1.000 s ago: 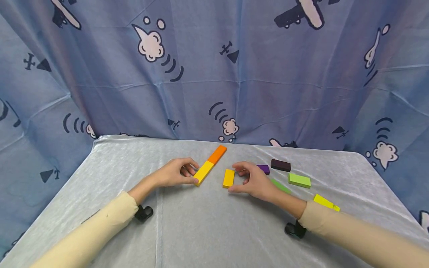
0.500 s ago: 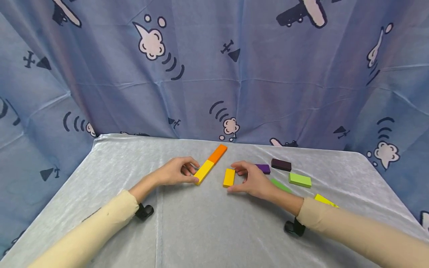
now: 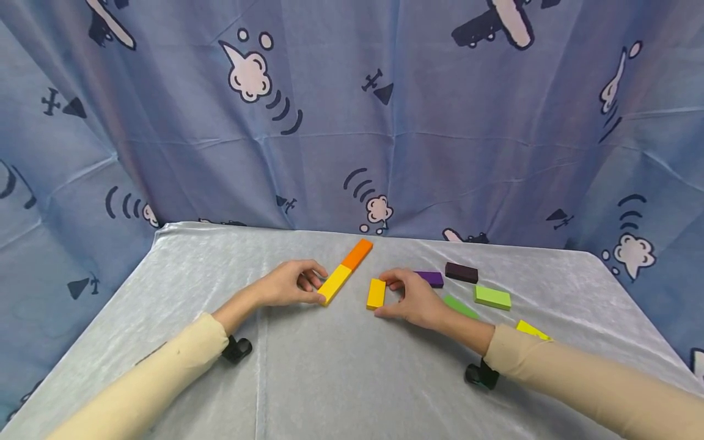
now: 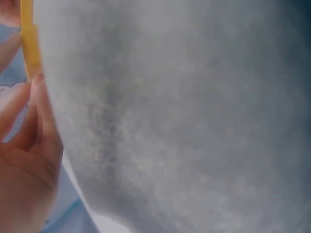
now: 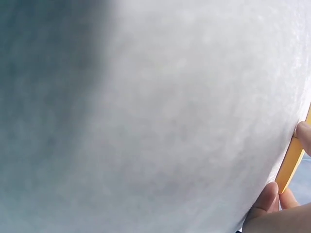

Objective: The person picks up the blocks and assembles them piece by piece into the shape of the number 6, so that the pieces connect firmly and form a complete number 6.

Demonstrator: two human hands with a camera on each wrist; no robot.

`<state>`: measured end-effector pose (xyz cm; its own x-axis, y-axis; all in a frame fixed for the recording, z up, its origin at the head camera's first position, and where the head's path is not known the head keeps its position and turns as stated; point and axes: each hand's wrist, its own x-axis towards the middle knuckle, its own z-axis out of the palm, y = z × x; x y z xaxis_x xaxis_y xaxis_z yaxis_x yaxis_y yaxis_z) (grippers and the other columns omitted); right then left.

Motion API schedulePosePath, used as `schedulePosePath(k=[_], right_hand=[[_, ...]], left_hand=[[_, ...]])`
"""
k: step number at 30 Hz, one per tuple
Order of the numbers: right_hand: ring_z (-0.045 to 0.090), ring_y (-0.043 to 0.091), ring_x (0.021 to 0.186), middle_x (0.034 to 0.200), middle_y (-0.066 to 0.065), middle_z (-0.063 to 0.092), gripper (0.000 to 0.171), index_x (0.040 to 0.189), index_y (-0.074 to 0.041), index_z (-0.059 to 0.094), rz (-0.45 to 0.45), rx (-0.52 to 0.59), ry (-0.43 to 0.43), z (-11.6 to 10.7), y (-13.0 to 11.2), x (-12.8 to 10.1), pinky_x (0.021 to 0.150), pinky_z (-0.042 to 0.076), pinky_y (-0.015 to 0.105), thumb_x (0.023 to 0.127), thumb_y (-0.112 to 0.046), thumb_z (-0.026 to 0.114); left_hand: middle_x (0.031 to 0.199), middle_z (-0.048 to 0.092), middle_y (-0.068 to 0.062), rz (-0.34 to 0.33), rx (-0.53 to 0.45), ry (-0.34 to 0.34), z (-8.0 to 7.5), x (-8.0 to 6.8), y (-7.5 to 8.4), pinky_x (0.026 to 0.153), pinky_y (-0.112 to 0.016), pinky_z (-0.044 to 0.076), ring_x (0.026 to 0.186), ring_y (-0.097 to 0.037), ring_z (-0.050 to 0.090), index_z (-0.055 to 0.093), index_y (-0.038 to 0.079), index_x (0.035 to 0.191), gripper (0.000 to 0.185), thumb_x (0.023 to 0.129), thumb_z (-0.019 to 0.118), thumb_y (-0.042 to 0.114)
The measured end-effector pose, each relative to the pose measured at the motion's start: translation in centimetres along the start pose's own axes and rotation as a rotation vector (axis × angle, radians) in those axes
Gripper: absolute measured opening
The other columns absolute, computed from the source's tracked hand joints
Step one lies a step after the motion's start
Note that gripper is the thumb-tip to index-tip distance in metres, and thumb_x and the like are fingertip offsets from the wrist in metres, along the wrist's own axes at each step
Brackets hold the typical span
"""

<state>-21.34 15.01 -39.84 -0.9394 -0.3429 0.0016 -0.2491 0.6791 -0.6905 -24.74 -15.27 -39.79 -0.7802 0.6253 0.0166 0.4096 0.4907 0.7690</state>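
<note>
In the head view, a yellow block (image 3: 334, 285) and an orange block (image 3: 357, 253) lie end to end in one slanted line. My left hand (image 3: 286, 284) holds the yellow block, thumb at its near end and curled fingers by its left side. Just right of this line lies a deeper yellow block (image 3: 376, 294). My right hand (image 3: 415, 299) pinches it, thumb at the near end and a fingertip at the far end. The right wrist view catches this deeper yellow block (image 5: 290, 165) between thumb and finger at the frame's right edge.
Beyond and beside my right hand lie a purple block (image 3: 431, 279), a dark block (image 3: 461, 272), a lime block (image 3: 492, 297), a green block (image 3: 461, 307) and a bright yellow block (image 3: 531, 330) partly under the sleeve. A patterned blue curtain (image 3: 319, 122) hangs behind the grey cloth-covered table (image 3: 319, 379).
My right hand has drawn in slightly around the deeper yellow block, its forearm shifting a little left over the bright yellow block. The left hand and the two lined-up blocks stay put.
</note>
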Motion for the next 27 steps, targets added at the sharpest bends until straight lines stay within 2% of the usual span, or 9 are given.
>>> schedulePosePath(k=[8,17,27], right_hand=[[0.057,0.024,0.103,0.115,0.006,0.064,0.063,0.127,-0.001,0.064,0.004,0.006,-0.004,0.0,0.0,0.1,0.083,0.051,0.033,0.075,-0.019,0.094],[0.059,0.024,0.101,0.115,0.006,0.065,0.062,0.127,-0.001,0.065,0.019,0.078,-0.021,-0.7,0.4,0.0,0.081,0.052,0.03,0.074,-0.019,0.094],[0.062,0.028,0.102,0.117,0.009,0.065,0.062,0.127,0.002,0.064,-0.047,0.185,-0.068,-1.4,-0.1,-0.2,0.082,0.054,0.033,0.074,-0.014,0.094]], left_hand=[[0.1,0.067,-0.002,0.007,0.006,0.004,0.1,0.0,-0.2,0.079,-0.03,0.054,0.085,-0.014,0.065,0.066,0.004,0.121,0.042,0.086,0.085,0.017],[0.099,0.068,0.0,0.018,0.019,0.011,0.2,0.1,-0.2,0.078,-0.031,0.055,0.084,-0.013,0.065,0.069,0.007,0.119,0.036,0.087,0.084,0.017],[0.098,0.068,-0.003,0.02,0.019,0.018,0.2,0.1,0.1,0.077,-0.031,0.055,0.082,-0.014,0.065,0.071,0.008,0.117,0.032,0.088,0.082,0.015]])
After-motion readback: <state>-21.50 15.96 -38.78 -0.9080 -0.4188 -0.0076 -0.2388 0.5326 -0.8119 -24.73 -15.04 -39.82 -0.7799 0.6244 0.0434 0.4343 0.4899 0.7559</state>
